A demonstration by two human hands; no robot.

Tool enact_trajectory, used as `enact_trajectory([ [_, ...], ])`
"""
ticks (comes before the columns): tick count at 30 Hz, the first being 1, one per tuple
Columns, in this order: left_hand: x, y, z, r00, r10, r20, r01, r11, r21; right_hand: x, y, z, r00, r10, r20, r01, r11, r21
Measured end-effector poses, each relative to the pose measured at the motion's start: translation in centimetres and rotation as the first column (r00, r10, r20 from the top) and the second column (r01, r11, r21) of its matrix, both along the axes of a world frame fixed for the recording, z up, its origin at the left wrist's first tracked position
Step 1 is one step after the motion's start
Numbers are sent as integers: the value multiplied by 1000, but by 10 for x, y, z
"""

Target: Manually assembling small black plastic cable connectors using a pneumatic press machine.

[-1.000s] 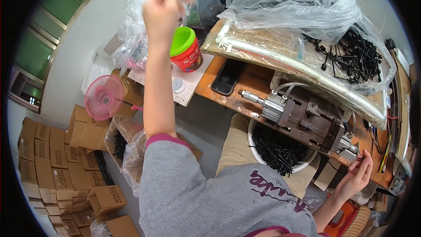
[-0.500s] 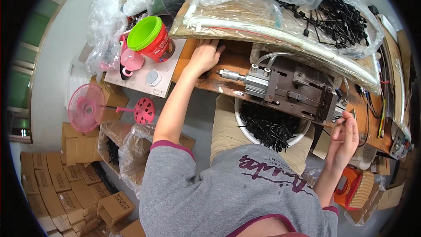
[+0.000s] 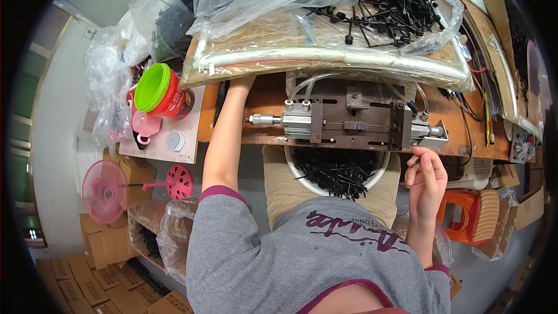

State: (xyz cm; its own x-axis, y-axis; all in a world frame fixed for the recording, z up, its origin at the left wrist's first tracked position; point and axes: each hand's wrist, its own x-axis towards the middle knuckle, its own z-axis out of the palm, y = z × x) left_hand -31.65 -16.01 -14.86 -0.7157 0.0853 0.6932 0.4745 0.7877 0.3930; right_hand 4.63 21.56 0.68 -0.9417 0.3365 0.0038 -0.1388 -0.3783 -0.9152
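My left hand [image 3: 240, 84] reaches under the front edge of a raised, plastic-wrapped board; its fingers are hidden there. My right hand [image 3: 428, 178] is raised just in front of the bench's edge, fingers curled, with a small black part [image 3: 415, 163] pinched at the fingertips. Nearby is the right end of a metal clamping fixture [image 3: 331, 123] with an air cylinder at each side and clear hoses. Between my legs, below the fixture, sits a white tub [image 3: 381, 174] full of black plastic pieces [image 3: 334, 171].
Black stemmed parts [image 3: 401, 11] lie heaped on the wrapped board [image 3: 261, 38] under clear film. To the left stand a red bucket [image 3: 174, 100] with a green rim, a pink cup [image 3: 145, 125] and a pink fan [image 3: 104, 191]. An orange stool [image 3: 456, 215] is at right; cartons fill the lower left.
My left hand has gone farther under the board, hiding its fingers. My right hand stays raised with its fingers curled. The whole view has shifted and turned.
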Motion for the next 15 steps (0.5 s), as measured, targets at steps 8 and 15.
enact_trajectory([
  [8, -15, -21, 14, 993, 71, 97, -66, 997, -48, -1, -3, -1, 998, 57, 38, -57, 998, 4],
  [15, 5, -13, -2, 982, 142, 127, -151, 987, 60, 4, 1, 1, 997, 56, 47, -58, 998, 36],
])
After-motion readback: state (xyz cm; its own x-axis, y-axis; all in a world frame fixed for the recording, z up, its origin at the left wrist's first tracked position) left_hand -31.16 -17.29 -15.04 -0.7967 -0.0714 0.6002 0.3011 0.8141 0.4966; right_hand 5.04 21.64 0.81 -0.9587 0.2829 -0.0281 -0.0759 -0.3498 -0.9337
